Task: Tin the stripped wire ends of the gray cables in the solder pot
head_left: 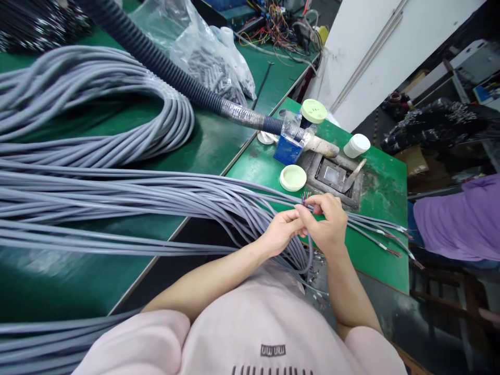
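Just off my chest, over the corner of the green bench (380, 200), my left hand (280, 233) and right hand (326, 221) worked close together. My right fingertips (310, 204) were pinched around the thin coloured wires (305, 196) sticking out of a grey cable (310, 250), and my left fingers (291, 219) were closed just behind them, though I could not see that grip fully. A short, firm pinch right at the cable's end seemed best, so that no thin wire slipped loose. Beyond my wrists, the long cable bundle (156, 200) ran off left, while more cut ends (394, 239) fanned toward the bench edge on the right, leaving little room to swing that way. Past my hands sat a white lid (292, 177), a metal pot (332, 174) and a white jar (357, 145). Farther off lay a black hose (156, 62) and a plastic bag (207, 62).
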Demonstrator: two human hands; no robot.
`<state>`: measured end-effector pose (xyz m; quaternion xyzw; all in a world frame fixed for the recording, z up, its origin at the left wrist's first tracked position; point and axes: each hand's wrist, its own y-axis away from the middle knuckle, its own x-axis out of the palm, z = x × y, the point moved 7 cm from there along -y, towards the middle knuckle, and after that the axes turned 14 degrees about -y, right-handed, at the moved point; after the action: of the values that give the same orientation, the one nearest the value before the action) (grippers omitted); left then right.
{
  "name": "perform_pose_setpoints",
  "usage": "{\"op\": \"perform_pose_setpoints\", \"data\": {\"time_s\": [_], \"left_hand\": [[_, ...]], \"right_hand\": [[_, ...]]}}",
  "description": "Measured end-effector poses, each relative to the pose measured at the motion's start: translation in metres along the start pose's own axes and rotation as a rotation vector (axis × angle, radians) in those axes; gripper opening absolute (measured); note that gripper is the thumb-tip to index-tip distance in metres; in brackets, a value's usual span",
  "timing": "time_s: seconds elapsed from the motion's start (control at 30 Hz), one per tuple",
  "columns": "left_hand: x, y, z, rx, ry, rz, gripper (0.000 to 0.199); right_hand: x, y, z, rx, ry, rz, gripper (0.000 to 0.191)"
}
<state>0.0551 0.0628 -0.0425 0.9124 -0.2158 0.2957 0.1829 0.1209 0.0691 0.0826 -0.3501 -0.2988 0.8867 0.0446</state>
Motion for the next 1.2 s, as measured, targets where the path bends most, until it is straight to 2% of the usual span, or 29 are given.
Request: {"op": "perform_pose_setpoints", "data": {"time_s": [0.13,0.3,0.43,0.53,0.63,0.83,0.93,1.1,1.2], "left_hand": [[0.000,0.000,0.000,0.002,0.001,-0.001,0.036],[0.000,0.001,-0.003,-0.020,0.010,-0.001,0.038],[0.000,0.001,-0.004,-0.030,0.051,0.001,0.036],[-0.001,0.001,-0.004,-0.039,0.074,0.016,0.034],[-0.001,0.002,-0.005,-0.053,0.101,0.043,0.035],[-0.001,0.000,-0.011,-0.075,0.220,0.064,0.031],[0.001,0.000,-0.013,-0.096,0.278,0.044,0.032],[0.006,0.001,-0.021,-0.097,0.304,0.061,0.030],[0.004,0.001,-0.028,-0.087,0.178,0.073,0.032]], "right_hand": [[0.003,-0.001,-0.003,0.056,-0.037,-0.010,0.014],[-0.002,0.005,-0.019,0.263,-0.304,-0.062,0.014],[-0.005,0.011,-0.028,0.305,-0.425,-0.107,0.014],[-0.008,0.013,-0.028,0.228,-0.413,-0.112,0.012],[-0.012,0.018,-0.024,0.087,-0.353,-0.082,0.004],[-0.008,0.038,-0.011,-0.210,-0.241,0.192,0.042],[-0.002,0.043,-0.010,-0.282,-0.201,0.253,0.048],[0.005,0.041,-0.011,-0.324,-0.228,0.246,0.046],[0.000,0.035,-0.010,-0.326,-0.267,0.182,0.040]]}}
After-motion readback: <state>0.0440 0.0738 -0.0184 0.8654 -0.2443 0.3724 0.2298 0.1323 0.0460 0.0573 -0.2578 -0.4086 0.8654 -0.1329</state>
